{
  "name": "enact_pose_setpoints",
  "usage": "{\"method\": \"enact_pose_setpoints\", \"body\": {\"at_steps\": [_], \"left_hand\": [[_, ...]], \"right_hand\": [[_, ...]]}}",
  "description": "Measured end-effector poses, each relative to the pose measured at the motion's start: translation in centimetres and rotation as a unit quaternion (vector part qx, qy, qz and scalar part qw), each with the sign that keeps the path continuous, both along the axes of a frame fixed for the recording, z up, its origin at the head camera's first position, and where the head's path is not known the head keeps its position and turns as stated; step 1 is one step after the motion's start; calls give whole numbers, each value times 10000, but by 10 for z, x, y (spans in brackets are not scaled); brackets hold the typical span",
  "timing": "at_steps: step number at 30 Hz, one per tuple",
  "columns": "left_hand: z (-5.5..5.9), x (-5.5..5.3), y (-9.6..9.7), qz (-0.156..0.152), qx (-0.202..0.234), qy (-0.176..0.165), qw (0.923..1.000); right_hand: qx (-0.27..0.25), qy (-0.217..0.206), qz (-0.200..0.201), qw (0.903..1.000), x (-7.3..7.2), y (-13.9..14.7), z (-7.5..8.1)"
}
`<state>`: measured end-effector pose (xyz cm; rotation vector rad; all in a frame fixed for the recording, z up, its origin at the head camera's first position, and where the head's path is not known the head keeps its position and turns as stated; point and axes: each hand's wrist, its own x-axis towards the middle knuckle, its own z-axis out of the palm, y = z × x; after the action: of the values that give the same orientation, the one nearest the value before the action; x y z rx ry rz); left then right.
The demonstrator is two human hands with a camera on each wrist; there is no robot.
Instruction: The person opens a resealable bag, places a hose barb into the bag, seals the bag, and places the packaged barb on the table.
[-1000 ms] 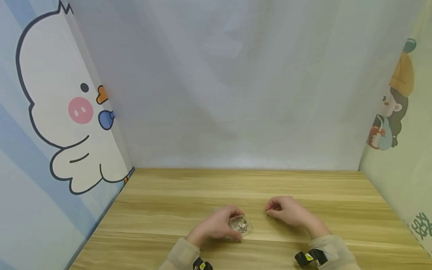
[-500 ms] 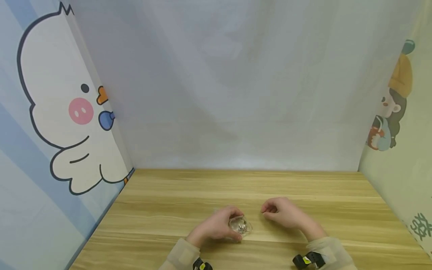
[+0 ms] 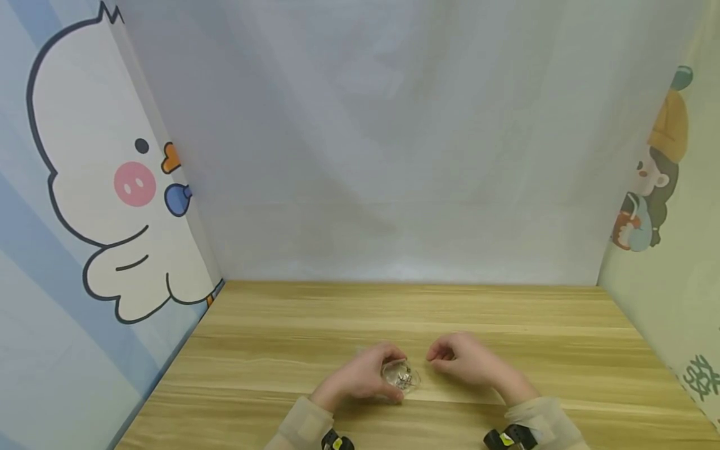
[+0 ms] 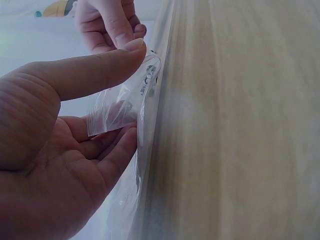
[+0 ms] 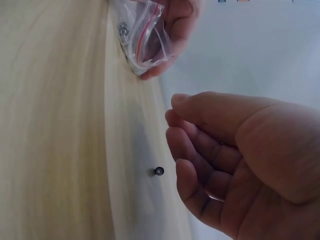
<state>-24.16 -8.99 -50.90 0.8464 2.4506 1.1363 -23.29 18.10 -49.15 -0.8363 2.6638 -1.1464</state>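
My left hand [image 3: 364,376] holds a clear zip-lock bag [image 3: 392,374] low over the wooden table, fingers and thumb on either side of it. Small shiny metal pieces [image 5: 123,30] lie inside; in the right wrist view a red line runs along the bag's mouth. To the bag's right, my right hand [image 3: 468,364] has its fingers loosely curled, thumb tip near the index finger, nothing visible between them. On the tabletop below those fingers is one small dark metal piece [image 5: 159,171] with a round top, hidden by the hand in the head view.
The wooden table [image 3: 315,306] meets a pale grey backdrop [image 3: 394,187] at its far edge. Side panels with a white cartoon bird [image 3: 101,162] and a cartoon figure [image 3: 655,181] stand left and right. A wrist camera [image 3: 509,439] sits below the right sleeve.
The right hand has moved left towards the bag. A small piece seen at its fingertips a second ago no longer shows in the head view. The left hand and bag have stayed put.
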Motion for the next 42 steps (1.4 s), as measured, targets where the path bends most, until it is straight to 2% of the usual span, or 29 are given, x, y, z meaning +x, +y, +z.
{"method": "enact_pose_setpoints", "body": {"at_steps": [15, 24, 33, 42], "left_hand": [[1, 1, 0, 45, 5, -109, 9999], [3, 3, -1, -10, 56, -86, 9999], [3, 1, -1, -7, -15, -97, 10000], [3, 0, 0, -31, -16, -136, 9999]], "right_hand": [[-180, -100, 173, 9996, 7, -20, -1], [-278, -131, 54, 9995, 14, -34, -3], [-473, -39, -36, 9989, 16, -41, -6], [-558, -85, -174, 9983, 19, -44, -2]]}}
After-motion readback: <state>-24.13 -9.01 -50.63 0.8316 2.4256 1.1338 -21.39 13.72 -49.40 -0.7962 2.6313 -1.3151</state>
